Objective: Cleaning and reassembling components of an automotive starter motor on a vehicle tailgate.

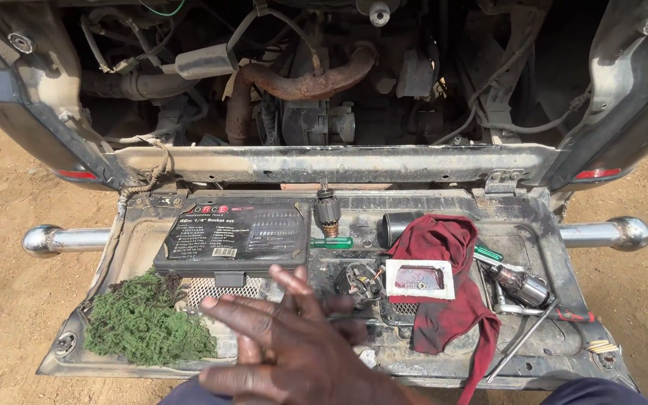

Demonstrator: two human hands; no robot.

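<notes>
My right hand (305, 341) is low in the centre, back towards the camera, fingers spread wide and holding nothing. It hovers over the front edge of a dirty folded-down metal panel (444, 206) behind an open vehicle. A paler strip of skin (250, 349) under it seems to be my left hand, mostly covered, so its state is unclear. Nearest the fingers are a black socket set case (234, 234), a round brush-holder part (359, 283) and a green-handled screwdriver (331, 242). A small motor armature (328, 211) stands upright behind the screwdriver.
A clump of green netting (144, 322) lies at the left of the panel. A dark red rag (444, 289) with a small white-framed tray (419, 278) on it lies at the right, beside a starter motor part (520, 286), a black cup (397, 225) and metal rods. Chrome bumper ends (61, 240) stick out over sandy ground.
</notes>
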